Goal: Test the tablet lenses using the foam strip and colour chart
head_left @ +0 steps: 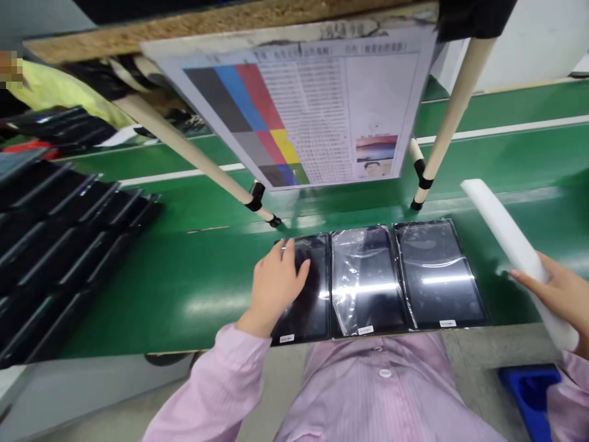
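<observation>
Three dark tablets lie side by side at the front edge of the green bench. My left hand [277, 281] rests over the upper left part of the left tablet [315, 301], fingers spread. Clear, wrinkled film covers the middle tablet [368, 282], and film also shows on the right tablet [439, 276]. Each has a small white label at its lower edge. Off to the right, my right hand [559, 291] is closed round a long white foam-like strip [510, 236], held tilted beside the right tablet.
Stacked black trays [59, 245] fill the left side. Above the bench [197, 294], a shelf on pale pipe legs [448, 116] carries a printed colour chart [317, 116]. A person in a yellow sleeve [69, 92] is at the far left. A blue bin [529, 393] stands lower right.
</observation>
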Demonstrator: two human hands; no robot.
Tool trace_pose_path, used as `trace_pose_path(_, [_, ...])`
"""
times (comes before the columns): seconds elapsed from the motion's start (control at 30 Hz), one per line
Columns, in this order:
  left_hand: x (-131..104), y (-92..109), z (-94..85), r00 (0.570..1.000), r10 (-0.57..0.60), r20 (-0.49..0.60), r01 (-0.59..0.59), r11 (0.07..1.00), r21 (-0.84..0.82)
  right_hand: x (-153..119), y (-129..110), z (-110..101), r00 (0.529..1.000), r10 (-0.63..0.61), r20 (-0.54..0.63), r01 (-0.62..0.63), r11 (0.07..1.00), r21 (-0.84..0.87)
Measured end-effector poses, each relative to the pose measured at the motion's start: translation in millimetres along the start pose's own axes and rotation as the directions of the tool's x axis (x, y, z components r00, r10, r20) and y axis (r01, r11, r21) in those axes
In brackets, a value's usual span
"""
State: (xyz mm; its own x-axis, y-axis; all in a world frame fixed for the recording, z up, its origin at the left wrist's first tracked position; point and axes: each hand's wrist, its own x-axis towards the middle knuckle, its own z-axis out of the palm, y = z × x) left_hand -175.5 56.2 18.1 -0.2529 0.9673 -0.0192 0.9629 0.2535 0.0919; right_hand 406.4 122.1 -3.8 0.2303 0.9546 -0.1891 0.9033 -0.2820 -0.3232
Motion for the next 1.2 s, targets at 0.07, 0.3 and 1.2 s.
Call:
trace_pose_path(0.07, [30.8,17.4,1.6,0.993,0.121,0.010,-0.121,0.992,-0.023,-8.8,5.5,10.4,0.995,0.084,-0.054,-0.092,0.982,-0.168])
trace_pose_path(0.3, [84.4,21.2,12.6,0.975,0.099,0.199,-0.095,0.995,-0.030,-43.4,-49.0,34.4,0.958,-0.117,-0.263,0.070,0.981,-0.183])
trace_pose_path(1.2, [100.6,186.2,38.8,0.905,0.387,0.175,-0.365,0.920,-0.144,16.6,-129.0,93.1,0.935,-0.296,-0.194,0.354,0.781,0.514])
